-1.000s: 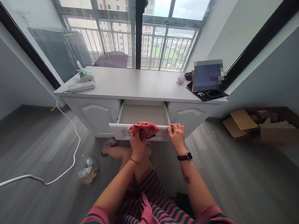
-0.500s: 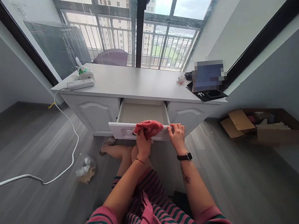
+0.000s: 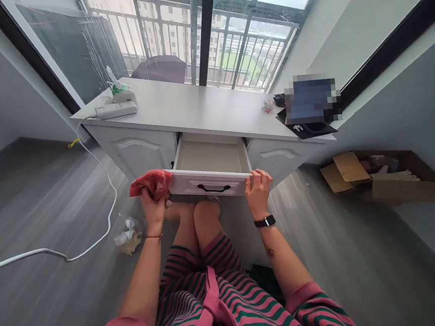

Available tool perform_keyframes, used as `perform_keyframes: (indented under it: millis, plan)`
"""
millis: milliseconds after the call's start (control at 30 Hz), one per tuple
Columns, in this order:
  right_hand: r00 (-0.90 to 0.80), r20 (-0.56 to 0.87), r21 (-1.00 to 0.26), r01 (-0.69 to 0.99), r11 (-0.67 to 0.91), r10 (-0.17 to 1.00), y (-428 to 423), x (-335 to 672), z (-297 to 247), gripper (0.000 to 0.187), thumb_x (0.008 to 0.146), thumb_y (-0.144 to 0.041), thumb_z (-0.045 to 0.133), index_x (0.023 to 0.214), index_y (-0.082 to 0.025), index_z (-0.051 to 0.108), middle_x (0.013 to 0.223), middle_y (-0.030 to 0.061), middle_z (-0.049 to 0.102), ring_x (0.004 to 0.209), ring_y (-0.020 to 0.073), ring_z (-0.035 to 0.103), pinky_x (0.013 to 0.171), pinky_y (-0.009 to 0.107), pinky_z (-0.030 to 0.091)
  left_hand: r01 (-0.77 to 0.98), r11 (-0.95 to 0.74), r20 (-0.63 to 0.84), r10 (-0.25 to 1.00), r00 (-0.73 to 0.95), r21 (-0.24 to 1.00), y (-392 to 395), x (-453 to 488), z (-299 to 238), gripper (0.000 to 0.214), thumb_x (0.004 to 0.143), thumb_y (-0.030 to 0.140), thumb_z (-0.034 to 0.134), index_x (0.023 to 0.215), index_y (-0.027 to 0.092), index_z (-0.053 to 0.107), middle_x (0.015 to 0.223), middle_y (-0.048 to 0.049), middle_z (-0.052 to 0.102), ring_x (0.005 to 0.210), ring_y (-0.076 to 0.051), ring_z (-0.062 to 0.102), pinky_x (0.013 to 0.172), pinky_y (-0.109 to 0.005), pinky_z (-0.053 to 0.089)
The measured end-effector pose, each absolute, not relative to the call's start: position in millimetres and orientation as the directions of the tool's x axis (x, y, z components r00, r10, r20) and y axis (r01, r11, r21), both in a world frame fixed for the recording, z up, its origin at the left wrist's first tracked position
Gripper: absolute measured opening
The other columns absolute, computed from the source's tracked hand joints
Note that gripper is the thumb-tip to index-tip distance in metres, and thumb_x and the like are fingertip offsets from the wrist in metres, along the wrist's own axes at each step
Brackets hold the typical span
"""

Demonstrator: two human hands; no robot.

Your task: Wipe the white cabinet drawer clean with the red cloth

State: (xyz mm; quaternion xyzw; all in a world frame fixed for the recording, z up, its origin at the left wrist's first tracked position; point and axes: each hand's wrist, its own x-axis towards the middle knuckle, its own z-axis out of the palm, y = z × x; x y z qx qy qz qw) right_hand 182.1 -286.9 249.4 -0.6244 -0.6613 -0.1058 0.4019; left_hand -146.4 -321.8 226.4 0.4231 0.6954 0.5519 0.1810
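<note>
So the red cloth (image 3: 151, 182) is bunched up in the left hand (image 3: 153, 207), fingers wrapped tight around it, pressed against the left end of the open drawer (image 3: 212, 182), about 9 o'clock from the black handle (image 3: 214, 188). Right hand (image 3: 258, 194) is over at 3 o'clock from that handle, fingers curled over the drawer front's right corner, gripping it. Black watch (image 3: 265, 221) on that wrist, thin red string on the other one.

Drawer's pulled out of a white desk (image 3: 198, 115) and the inside looks bare, just a pale beige bottom. Knees in a pink and green striped outfit sit right below, at 6 o'clock.

Up on the desktop: a white power strip (image 3: 116, 110) at around 10 o'clock with a tissue pack just behind it, its cable (image 3: 105, 233) trailing down over the grey floor. A black tray (image 3: 306, 129) sits at 2 o'clock. Crumpled plastic wrapper (image 3: 127, 237) lies on the floor near the left wrist, and a cardboard box (image 3: 390, 176) is well off to the right by the wall.
</note>
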Motion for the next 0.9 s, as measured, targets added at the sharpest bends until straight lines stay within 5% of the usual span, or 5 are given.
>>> perform_keyframes:
  millis: [233,533,900]
  plan:
    - [-0.333,0.456,-0.363,0.777,0.514,0.825,-305,108,204,0.038,0.098,-0.021,0.032,0.131,-0.018,0.050,0.122,0.0123,0.060,0.116,0.0237,0.052,0.103,0.046,0.041,0.170,0.213,-0.006,0.642,-0.767,0.962,-406,-166,181,0.054,0.058,0.030,0.073,0.107,0.016,0.053,0.090,-0.0041,0.065,0.083,-0.021,0.062,0.077,-0.033,0.049]
    - [-0.321,0.442,-0.256,0.850,0.461,0.838,-273,87,169,0.026,0.097,-0.021,0.043,0.114,-0.021,0.063,0.098,0.0064,0.067,0.097,0.0225,0.056,0.102,0.044,0.038,0.054,0.500,-0.314,0.619,-0.720,0.864,-459,-180,128,0.067,0.048,0.050,0.070,0.106,0.020,0.053,0.085,-0.0049,0.065,0.084,-0.033,0.066,0.074,-0.041,0.051]
    - [-0.327,0.368,-0.137,0.907,0.399,0.870,-182,86,191,0.028,0.099,-0.023,0.040,0.118,-0.022,0.060,0.107,0.0084,0.064,0.106,0.0230,0.052,0.103,0.039,0.032,0.114,0.450,-0.291,0.731,-0.617,0.886,-408,-163,131,0.061,0.047,0.051,0.066,0.097,0.019,0.053,0.091,-0.0094,0.068,0.093,-0.038,0.065,0.079,-0.044,0.052]
